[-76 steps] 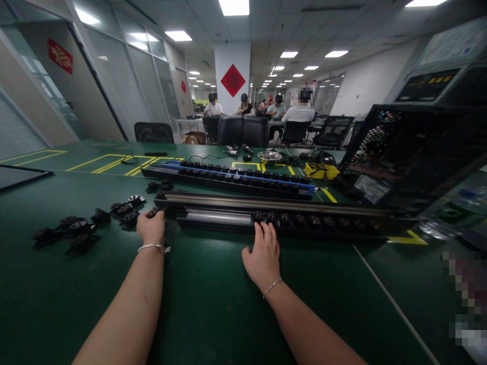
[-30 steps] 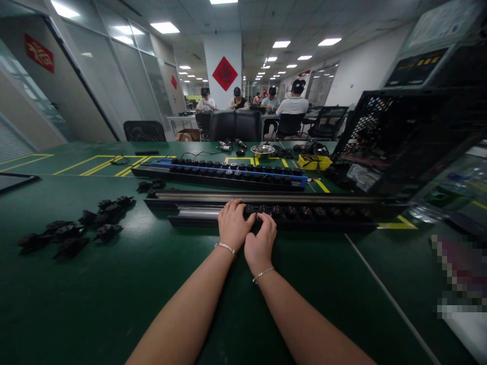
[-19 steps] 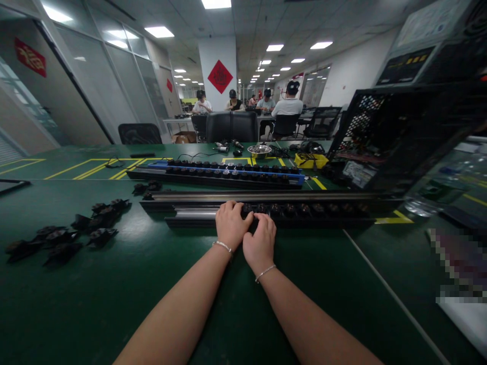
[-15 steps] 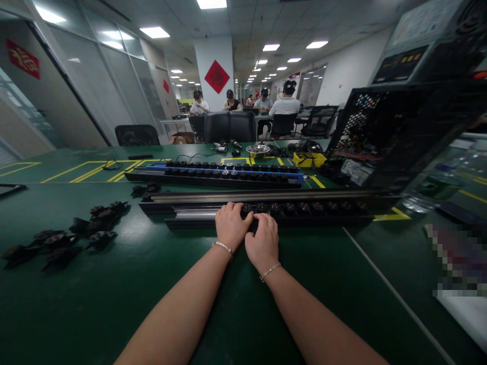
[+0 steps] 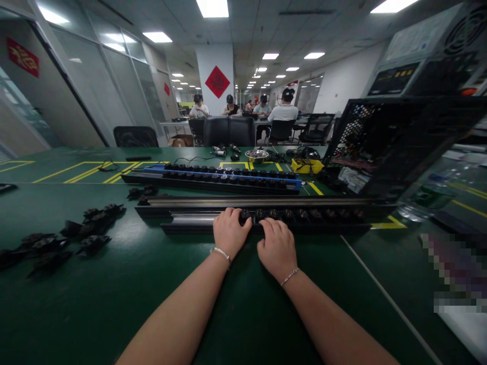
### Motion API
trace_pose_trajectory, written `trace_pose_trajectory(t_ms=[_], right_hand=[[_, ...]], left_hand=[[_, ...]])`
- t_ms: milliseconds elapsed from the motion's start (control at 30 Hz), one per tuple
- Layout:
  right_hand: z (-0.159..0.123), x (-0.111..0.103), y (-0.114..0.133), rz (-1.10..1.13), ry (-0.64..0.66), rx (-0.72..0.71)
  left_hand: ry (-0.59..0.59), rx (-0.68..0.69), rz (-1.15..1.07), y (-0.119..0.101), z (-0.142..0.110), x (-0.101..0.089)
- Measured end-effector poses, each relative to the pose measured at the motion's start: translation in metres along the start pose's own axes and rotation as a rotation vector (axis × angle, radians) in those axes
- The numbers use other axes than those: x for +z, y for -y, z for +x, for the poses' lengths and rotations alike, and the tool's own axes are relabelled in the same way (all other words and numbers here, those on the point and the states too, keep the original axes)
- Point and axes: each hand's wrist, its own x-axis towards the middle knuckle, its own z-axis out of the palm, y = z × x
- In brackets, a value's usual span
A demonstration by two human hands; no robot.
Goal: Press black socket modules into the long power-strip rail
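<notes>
A long black rail (image 5: 190, 229) with a silver inner channel lies across the table in front of me. Several small black round parts (image 5: 302, 214) sit in a row along its right half. My left hand (image 5: 229, 232) is closed over the rail at the left end of that row, its fingers on a black part (image 5: 244, 215) and its thumb at the near edge. Just right of it, my right hand (image 5: 279, 247) curls its fingers over the rail's near wall. The fingertips of both hands are partly hidden.
Loose black parts (image 5: 93, 244) lie at the left. Behind my rail are another long rail (image 5: 160, 202) and a blue-edged rail assembly (image 5: 213, 175). A metal bowl (image 5: 256, 156), yellow tray (image 5: 307, 166), bottle (image 5: 422, 197) and open computer case (image 5: 403, 142) stand farther off. People sit in the background.
My right hand has moved right along the rail, away from my left hand, widening the gap between them. My left hand stays at about the same spot on the rail.
</notes>
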Motion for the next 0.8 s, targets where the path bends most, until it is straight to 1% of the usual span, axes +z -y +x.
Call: trace_pose_trajectory(t_ms=[233, 467, 667, 800], right_hand=[[0.0014, 0.0002, -0.0013, 0.016, -0.005, -0.008], [0.0009, -0.0008, 0.0001, 0.021, 0.007, 0.015], [0.0023, -0.0027, 0.0, 0.062, 0.011, 0.018], [0.0026, -0.0021, -0.0011, 0.074, 0.01, 0.02]], left_hand=[[0.009, -0.024, 0.0, -0.0015, 0.0004, 0.0002], [-0.027, -0.019, 0.004, 0.0028, -0.0003, -0.0005], [-0.018, -0.088, 0.022, 0.0058, -0.0011, -0.0045], [0.013, -0.107, 0.016, 0.0054, -0.0007, -0.0045]])
